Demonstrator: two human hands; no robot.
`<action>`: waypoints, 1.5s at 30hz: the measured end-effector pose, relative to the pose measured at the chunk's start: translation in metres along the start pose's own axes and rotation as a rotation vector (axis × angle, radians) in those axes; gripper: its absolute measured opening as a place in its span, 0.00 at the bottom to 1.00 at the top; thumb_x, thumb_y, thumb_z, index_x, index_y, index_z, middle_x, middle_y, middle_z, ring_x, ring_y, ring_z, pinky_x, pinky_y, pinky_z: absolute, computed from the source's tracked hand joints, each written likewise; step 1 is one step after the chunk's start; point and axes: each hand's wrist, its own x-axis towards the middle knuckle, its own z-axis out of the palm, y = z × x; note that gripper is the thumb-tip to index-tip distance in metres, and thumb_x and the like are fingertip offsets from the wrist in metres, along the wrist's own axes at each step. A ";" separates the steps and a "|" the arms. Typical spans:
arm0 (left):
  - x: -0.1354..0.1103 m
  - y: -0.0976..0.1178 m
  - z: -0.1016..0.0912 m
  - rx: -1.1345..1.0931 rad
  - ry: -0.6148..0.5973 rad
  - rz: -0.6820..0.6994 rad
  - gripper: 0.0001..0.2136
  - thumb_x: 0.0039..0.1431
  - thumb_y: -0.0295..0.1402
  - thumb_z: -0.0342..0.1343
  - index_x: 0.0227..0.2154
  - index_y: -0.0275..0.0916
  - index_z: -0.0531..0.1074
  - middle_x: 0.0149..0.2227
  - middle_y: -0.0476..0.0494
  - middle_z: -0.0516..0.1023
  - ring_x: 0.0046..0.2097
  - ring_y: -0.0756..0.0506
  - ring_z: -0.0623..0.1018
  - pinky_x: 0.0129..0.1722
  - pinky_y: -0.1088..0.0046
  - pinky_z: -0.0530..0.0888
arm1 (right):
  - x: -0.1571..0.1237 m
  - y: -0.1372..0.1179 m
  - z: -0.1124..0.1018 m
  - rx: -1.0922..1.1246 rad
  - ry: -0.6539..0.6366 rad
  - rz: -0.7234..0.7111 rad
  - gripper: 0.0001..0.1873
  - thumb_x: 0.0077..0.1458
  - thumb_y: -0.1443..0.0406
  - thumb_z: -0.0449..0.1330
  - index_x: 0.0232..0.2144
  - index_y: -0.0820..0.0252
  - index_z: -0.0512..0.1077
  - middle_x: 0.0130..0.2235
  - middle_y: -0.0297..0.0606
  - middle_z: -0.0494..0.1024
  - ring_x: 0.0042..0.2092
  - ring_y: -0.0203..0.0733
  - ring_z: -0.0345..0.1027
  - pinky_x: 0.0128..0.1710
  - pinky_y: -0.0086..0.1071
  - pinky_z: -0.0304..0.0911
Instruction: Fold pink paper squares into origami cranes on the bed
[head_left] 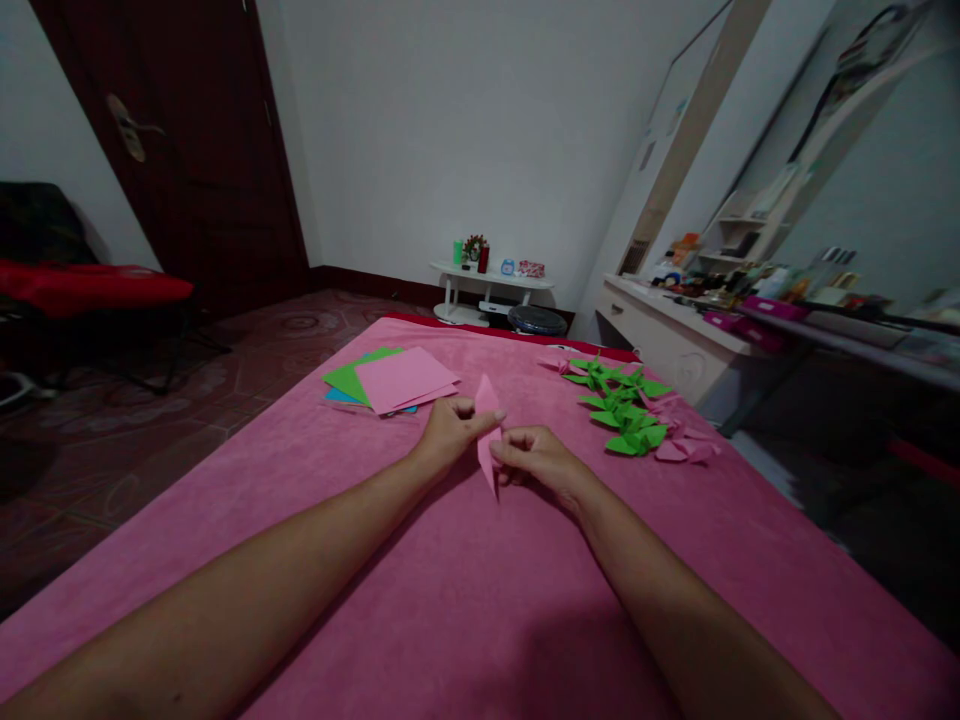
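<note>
A folded piece of pink origami paper (487, 468), long and pointed at both ends, stands upright between my hands over the pink cloth (360, 580). My left hand (450, 430) pinches its upper part, thumb across the near face. Lower down, my right hand (540, 460) grips its right edge between thumb and fingers. To the left lies a stack of square paper sheets (409, 378), pink on top with green and blue showing beneath. Several green folded paper cranes (626, 410) sit to the right, with pink folded paper cranes (686, 443) among and beside them.
A white dressing table (675, 315) crowded with bottles and boxes stands at the right. Against the far wall is a low white shelf (491, 275) with small items. A red-covered chair (90, 285) stands left, near a dark wooden door (165, 140).
</note>
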 end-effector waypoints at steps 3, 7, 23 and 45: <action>-0.003 0.000 0.003 -0.043 -0.123 -0.076 0.17 0.40 0.42 0.64 0.17 0.31 0.70 0.17 0.52 0.64 0.20 0.55 0.60 0.21 0.78 0.56 | 0.002 -0.006 -0.006 0.047 0.217 -0.127 0.19 0.40 0.53 0.67 0.24 0.63 0.68 0.20 0.29 0.67 0.20 0.29 0.56 0.20 0.24 0.50; -0.007 0.000 0.006 -0.056 -0.289 -0.102 0.16 0.41 0.42 0.64 0.20 0.30 0.73 0.18 0.51 0.65 0.20 0.55 0.62 0.22 0.78 0.58 | 0.004 -0.009 -0.010 0.081 0.252 -0.227 0.19 0.35 0.57 0.69 0.29 0.62 0.71 0.26 0.32 0.70 0.26 0.33 0.61 0.24 0.26 0.55; -0.015 0.000 0.010 -0.004 -0.591 -0.099 0.17 0.47 0.43 0.60 0.19 0.31 0.70 0.19 0.51 0.60 0.22 0.55 0.58 0.22 0.77 0.54 | 0.005 -0.001 -0.019 0.078 0.428 -0.220 0.19 0.42 0.59 0.62 0.10 0.60 0.62 0.13 0.27 0.57 0.17 0.29 0.46 0.18 0.28 0.41; 0.008 -0.018 -0.004 0.172 -0.306 -0.123 0.15 0.48 0.40 0.58 0.18 0.33 0.65 0.16 0.52 0.66 0.19 0.54 0.65 0.19 0.80 0.59 | 0.012 0.014 -0.009 0.101 0.422 -0.193 0.14 0.34 0.62 0.67 0.24 0.63 0.69 0.19 0.28 0.68 0.20 0.30 0.61 0.21 0.24 0.58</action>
